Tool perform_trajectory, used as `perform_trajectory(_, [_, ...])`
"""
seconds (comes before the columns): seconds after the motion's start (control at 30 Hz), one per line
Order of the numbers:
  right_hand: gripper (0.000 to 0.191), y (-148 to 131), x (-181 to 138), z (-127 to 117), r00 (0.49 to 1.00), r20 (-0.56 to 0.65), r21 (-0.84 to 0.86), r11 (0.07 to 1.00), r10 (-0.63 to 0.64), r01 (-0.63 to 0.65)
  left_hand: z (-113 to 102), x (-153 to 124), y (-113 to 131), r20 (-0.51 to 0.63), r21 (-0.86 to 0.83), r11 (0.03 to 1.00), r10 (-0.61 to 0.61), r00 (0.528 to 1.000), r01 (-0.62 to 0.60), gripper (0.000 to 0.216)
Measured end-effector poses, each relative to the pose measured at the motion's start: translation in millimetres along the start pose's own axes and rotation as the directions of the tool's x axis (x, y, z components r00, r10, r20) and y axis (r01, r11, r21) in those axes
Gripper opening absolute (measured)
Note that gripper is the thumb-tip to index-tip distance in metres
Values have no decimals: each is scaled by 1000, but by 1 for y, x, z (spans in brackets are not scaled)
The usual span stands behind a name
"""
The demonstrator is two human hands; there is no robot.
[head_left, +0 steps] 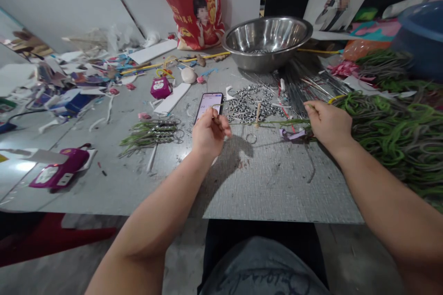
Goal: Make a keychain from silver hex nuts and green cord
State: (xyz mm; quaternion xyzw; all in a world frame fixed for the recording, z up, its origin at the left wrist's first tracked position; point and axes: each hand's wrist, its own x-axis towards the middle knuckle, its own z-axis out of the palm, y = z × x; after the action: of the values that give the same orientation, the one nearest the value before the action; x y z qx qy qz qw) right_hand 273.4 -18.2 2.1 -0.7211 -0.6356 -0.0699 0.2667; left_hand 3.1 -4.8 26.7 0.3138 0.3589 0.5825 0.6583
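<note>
**Hands pinch a thin green stem**

Left hand [208,133] is curled up tight, with its fingertips pinching one end of a thin green stem [273,122]. Right hand [328,123] is closed over the other end, so the stem stretches flat between both hands, just above the grey table [263,189]. Right behind the stem lies a pile of small metal nuts [246,106]. A phone [208,103] rests just past the left hand. Beside the right hand, a big heap of green stems [391,129] spreads out. Farther back sits a shiny steel bowl [267,39].
</note>
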Motion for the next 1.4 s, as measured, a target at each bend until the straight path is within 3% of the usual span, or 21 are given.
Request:
perform_trajectory(0.1, [32, 4, 4, -3, 995, 43, -43, 995, 88, -86, 0, -1, 7, -22, -72, 997, -14, 1000, 12, 32])
perform_trajectory(0.2, [33, 7, 6, -3, 996, -52, -60, 996, 66, -69, 1, -2, 10, -26, -61, 998, 29, 999, -31, 32])
perform_trajectory(0.33, [38, -3, 0, 0, 966, -176, 37, 980, -188, 197, 3, -9, 0, 136, 16, 1000, 19, 991, -21, 27])
perform_trajectory(0.43, [39, -27, -16, 1, 884, -110, 335, 821, -454, 463, 5, -16, -13, 334, 99, 995, -39, 942, 7, 24])
perform_trajectory(0.5, [44, -46, -28, 0, 832, 10, 539, 704, -555, 463, 6, -22, -19, 463, 130, 991, -91, 882, 34, 24])
perform_trajectory(0.57, [47, -62, -38, -2, 773, 104, 702, 597, -626, 389, 7, -27, -22, 533, 151, 986, -137, 835, 65, 25])
perform_trajectory(0.63, [38, -71, -43, -5, 722, 210, 798, 543, -659, 263, 8, -29, -21, 548, 156, 984, -155, 822, 82, 25])
perform_trajectory(0.73, [23, -68, -41, -7, 666, 419, 831, 556, -616, -9, 6, -23, -14, 462, 136, 990, -100, 881, 41, 22])
perform_trajectory(0.83, [27, -53, -33, -6, 724, 517, 819, 509, -457, -264, 1, -9, -4, 235, 71, 996, 38, 971, -56, 21])
perform_trajectory(0.9, [29, -45, -28, -4, 770, 523, 832, 418, -366, -366, -2, -1, 1, 86, 21, 995, 100, 991, -102, 24])
perform_trajectory(0.97, [24, -43, -26, -4, 847, 455, 873, 328, -276, -362, -3, 0, 1, 78, 31, 993, 110, 991, -113, 24])
perform_trajectory(1.03, [24, -48, -28, -5, 851, 448, 885, 272, -274, -379, -1, -6, -3, 202, 80, 995, 49, 978, -66, 23])
perform_trajectory(1.1, [37, -57, -33, -7, 787, 490, 871, 211, -375, -443, 3, -15, -10, 369, 118, 993, -41, 929, -3, 21])
perform_trajectory(1.2, [50, -66, -39, -7, 615, 545, 807, 155, -570, -570, 8, -25, -16, 501, 130, 989, -125, 856, 68, 21])
perform_trajectory(1.27, [40, -65, -40, -7, 481, 595, 741, 208, -644, -639, 8, -24, -14, 475, 128, 990, -112, 873, 57, 20])
perform_trajectory(1.3, [32, -62, -40, -7, 441, 622, 714, 237, -648, -659, 8, -22, -11, 423, 119, 992, -80, 903, 32, 20])
perform_trajectory(1.33, [25, -59, -38, -7, 428, 647, 694, 255, -631, -674, 7, -18, -7, 348, 115, 993, -39, 937, -2, 21])
perform_trajectory(1.4, [24, -50, -33, -10, 486, 673, 690, 237, -558, -684, 4, -11, 0, 195, 65, 997, 36, 980, -50, 23])
